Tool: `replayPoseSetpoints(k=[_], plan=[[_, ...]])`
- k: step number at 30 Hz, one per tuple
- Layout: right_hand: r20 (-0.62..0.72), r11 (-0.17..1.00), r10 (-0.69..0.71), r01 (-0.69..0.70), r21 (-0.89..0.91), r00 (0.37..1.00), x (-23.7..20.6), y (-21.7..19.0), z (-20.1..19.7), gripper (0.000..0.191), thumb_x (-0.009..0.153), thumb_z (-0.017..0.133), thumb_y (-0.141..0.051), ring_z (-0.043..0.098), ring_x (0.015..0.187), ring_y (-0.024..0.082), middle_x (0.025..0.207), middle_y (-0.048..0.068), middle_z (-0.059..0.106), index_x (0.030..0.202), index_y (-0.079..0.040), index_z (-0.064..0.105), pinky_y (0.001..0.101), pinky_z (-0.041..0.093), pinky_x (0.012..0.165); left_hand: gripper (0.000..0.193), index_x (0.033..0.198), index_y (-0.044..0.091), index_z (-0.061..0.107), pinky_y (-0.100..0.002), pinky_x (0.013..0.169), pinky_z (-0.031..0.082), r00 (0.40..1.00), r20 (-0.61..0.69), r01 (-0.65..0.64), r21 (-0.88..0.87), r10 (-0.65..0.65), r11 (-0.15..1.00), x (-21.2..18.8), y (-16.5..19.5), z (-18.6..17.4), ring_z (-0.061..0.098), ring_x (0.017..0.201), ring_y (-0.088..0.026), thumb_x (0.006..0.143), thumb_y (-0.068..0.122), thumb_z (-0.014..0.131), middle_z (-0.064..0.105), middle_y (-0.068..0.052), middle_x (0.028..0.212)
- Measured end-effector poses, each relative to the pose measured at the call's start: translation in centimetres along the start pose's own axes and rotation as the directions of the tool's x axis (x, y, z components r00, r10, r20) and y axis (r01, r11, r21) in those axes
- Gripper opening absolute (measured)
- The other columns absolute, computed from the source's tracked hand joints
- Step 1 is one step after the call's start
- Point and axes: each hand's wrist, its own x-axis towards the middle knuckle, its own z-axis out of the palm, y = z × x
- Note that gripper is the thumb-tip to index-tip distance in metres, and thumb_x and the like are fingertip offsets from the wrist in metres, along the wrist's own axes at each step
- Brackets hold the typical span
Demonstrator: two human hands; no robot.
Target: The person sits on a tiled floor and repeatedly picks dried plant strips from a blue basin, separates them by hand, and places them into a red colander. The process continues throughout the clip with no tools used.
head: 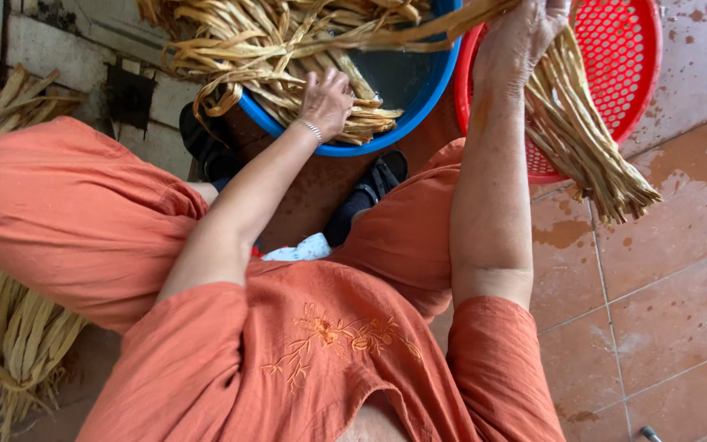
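My right hand (517, 37) grips a bundle of long tan dried strips (587, 143) that hangs down over a red perforated basket (628, 61). My left hand (326, 100), with a bracelet on its wrist, reaches into a blue basin (419, 98) and rests on the loose tan strips (272, 49) piled inside it. Whether its fingers are closed around any strip is hidden. I sit with my knees apart in orange clothes, with the basin between my feet.
More tan strips lie in a heap at the left (10, 327) and behind my left knee (10, 102). Black sandals (366, 192) are on my feet below the basin. The floor is wet reddish tile (656, 311). A white tiled wall (51, 41) stands at the upper left.
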Motion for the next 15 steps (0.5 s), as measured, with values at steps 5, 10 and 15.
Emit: replayPoseSetpoints(k=[5,10,15], plan=[[0.092,0.976,0.073,-0.052,-0.211,0.993,0.4,-1.4,0.9,0.016,0.102,0.071,-0.003,0.051,0.054,0.015,0.067,0.004,0.057,0.090,-0.006,0.060,0.0352,0.046,0.055,0.007,0.088,0.009,0.067,-0.035,0.087,0.054,0.946,-0.206,0.104,-0.536,-0.249,0.838,-0.7,-1.8,-2.3,0.063,0.091,-0.018,0.091,0.008,0.074,0.068,-0.003,0.091],[-0.038,0.679,0.411,-0.333,-0.654,0.911,-2.2,-1.8,6.4,0.010,0.095,0.075,-0.018,0.052,0.051,0.006,0.070,-0.001,0.070,0.094,-0.009,0.070,0.0247,0.039,0.045,0.009,0.103,0.007,0.063,-0.026,0.079,0.061,0.931,-0.249,-0.134,-0.912,-0.266,0.387,0.1,-1.6,-6.0,0.072,0.087,-0.010,0.100,0.008,0.071,0.072,-0.001,0.094],[0.238,0.816,0.440,-0.275,-0.509,0.866,-3.8,-2.0,10.1,0.022,0.098,0.081,-0.026,0.052,0.060,0.006,0.073,-0.001,0.063,0.105,-0.006,0.077,0.0233,0.042,0.054,0.015,0.106,0.007,0.062,-0.025,0.077,0.066,0.951,-0.188,-0.121,-0.957,-0.246,0.264,2.6,1.5,-8.7,0.075,0.085,-0.010,0.103,0.019,0.070,0.074,-0.004,0.092]])
